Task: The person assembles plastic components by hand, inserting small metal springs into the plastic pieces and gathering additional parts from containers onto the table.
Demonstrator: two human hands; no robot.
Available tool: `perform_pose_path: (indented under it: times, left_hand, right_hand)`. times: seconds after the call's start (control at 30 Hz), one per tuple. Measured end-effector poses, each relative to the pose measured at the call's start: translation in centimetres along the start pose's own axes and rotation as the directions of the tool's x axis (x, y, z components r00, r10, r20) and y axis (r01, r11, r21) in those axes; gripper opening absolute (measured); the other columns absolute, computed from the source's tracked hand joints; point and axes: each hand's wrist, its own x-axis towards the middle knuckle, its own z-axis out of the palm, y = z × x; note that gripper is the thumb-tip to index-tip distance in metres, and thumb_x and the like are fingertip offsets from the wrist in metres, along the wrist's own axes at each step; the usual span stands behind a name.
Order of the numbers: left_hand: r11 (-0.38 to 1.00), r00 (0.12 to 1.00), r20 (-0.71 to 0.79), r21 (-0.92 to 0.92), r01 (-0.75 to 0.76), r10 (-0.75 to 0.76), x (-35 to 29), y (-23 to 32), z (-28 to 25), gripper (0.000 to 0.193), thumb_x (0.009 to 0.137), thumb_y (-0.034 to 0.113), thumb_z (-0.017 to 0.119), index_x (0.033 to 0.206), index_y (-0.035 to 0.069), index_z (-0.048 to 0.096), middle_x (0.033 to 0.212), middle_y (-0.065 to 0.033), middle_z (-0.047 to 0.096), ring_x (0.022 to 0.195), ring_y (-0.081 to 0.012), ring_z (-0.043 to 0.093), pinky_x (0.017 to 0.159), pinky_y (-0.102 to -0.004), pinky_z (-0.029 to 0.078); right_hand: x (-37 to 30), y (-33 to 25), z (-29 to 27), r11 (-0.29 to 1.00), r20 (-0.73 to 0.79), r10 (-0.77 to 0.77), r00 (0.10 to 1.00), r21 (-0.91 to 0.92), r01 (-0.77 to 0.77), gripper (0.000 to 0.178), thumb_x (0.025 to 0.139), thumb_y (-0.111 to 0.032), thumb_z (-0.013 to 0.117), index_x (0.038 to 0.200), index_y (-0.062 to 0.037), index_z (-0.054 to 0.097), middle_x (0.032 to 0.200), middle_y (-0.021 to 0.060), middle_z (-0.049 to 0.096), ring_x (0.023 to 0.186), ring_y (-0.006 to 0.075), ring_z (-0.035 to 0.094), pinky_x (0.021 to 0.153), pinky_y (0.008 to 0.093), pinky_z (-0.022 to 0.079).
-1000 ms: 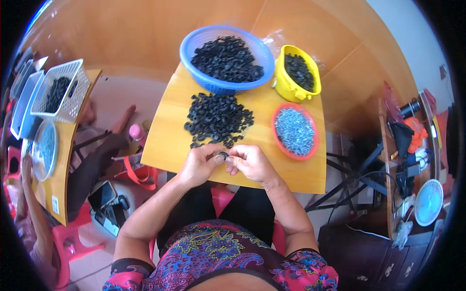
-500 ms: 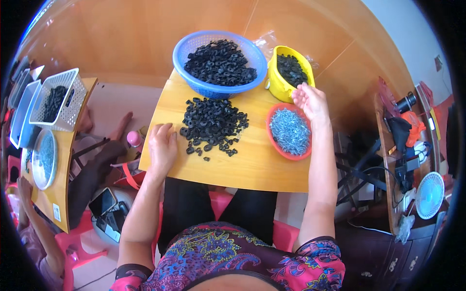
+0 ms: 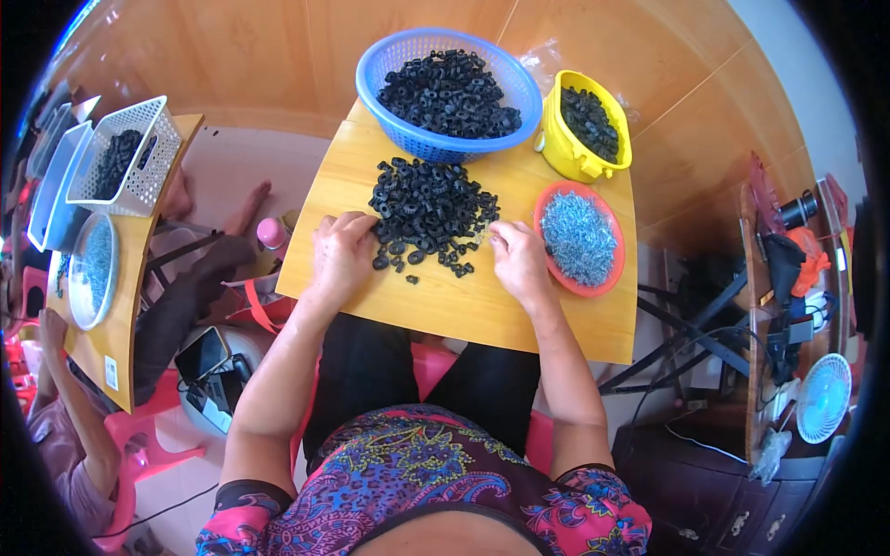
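A loose heap of small black plastic parts lies on the wooden table before me. My left hand is at the heap's left edge, fingers bent and closed, fingertips against the black pieces. At the heap's right side, my right hand has thumb and fingers pinched together. Whatever either hand holds is too small or hidden to make out. Just right of that hand stands a red dish of small silvery metal pieces, perhaps screws.
Behind the heap stands a blue basket full of black parts. A yellow container with more black parts is at the back right. Another person's arm shows at a side table on the left. A small fan stands at right.
My right hand has come from the yellow container's front rim down and left to the heap's right edge. My left hand has moved in against the heap's left edge. The view has shifted slightly.
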Motion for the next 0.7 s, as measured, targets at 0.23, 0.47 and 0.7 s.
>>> perform_pose_path:
  times: [0.23, 0.47, 0.7]
  left_hand:
    - [0.996, 1.0, 0.006, -0.086, -0.016, 0.016, -0.2, 0.5, -0.7, 0.016, 0.076, 0.002, 0.06, 0.091, 0.003, 0.067, 0.09, -0.0115, 0.066, 0.084, -0.0313, 0.058, 0.077, -0.0401, 0.046]
    - [0.972, 0.989, 0.126, -0.208, 0.107, -0.081, 0.5, 0.4, -2.7, 0.016, 0.078, 0.001, 0.061, 0.093, -0.002, 0.064, 0.085, -0.0148, 0.063, 0.083, -0.0269, 0.061, 0.075, -0.033, 0.049]
    - [0.987, 0.991, 0.132, -0.155, 0.049, -0.029, 0.4, 1.6, -2.3, 0.023, 0.07, 0.008, 0.071, 0.091, 0.0, 0.066, 0.083, -0.0138, 0.06, 0.085, -0.0305, 0.058, 0.076, -0.0374, 0.047]
  right_hand:
    - [1.0, 0.8, 2.1, 0.955, 0.031, 0.147, 0.989, -0.264, -0.134, 0.01, 0.079, -0.011, 0.06, 0.079, -0.0007, 0.062, 0.08, 0.0201, 0.061, 0.074, 0.0376, 0.061, 0.067, 0.0453, 0.049]
    - [0.7, 1.2, 2.0, 0.939, 0.0, 0.109, 0.994, -0.328, -0.103, 0.008, 0.077, -0.009, 0.059, 0.075, -0.001, 0.06, 0.077, 0.019, 0.061, 0.071, 0.037, 0.06, 0.064, 0.045, 0.049]
    - [-1.5, 0.3, 1.7, 0.982, -0.144, 0.18, 0.973, 0.089, -0.168, 0.005, 0.077, 0.002, 0.061, 0.079, 0.0007, 0.057, 0.07, 0.0131, 0.057, 0.065, 0.0283, 0.057, 0.059, 0.0376, 0.046]
